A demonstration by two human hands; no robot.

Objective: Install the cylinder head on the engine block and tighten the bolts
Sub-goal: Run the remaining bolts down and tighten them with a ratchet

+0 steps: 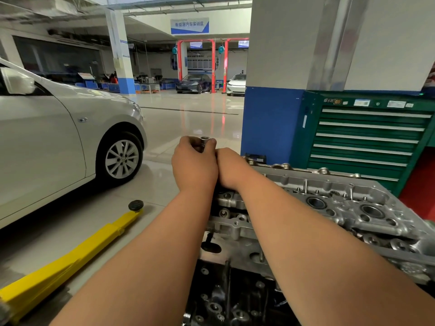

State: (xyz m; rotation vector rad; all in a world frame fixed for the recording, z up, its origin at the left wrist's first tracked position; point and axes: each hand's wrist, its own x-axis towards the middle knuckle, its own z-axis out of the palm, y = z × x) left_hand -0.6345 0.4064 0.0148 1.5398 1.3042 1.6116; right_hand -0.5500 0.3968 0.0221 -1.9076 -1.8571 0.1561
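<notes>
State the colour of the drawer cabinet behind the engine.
Green metal drawer cabinet; best in head view.

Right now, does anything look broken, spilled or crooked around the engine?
Nothing stands out. The cylinder head sits on the engine block, with no spill or crack showing. The left hand grips a socket tool at its far end; the right hand is beside it, fingers hidden.

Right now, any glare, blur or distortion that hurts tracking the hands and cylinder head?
Head view: light is even and the cylinder head is sharp. Head view: the glossy floor carries red and white glare. Head view: wide-angle bending tilts the tool cabinet at the right edge. Head view: the engine block below is in shadow, and the left hand partly hides the socket tool.
</notes>
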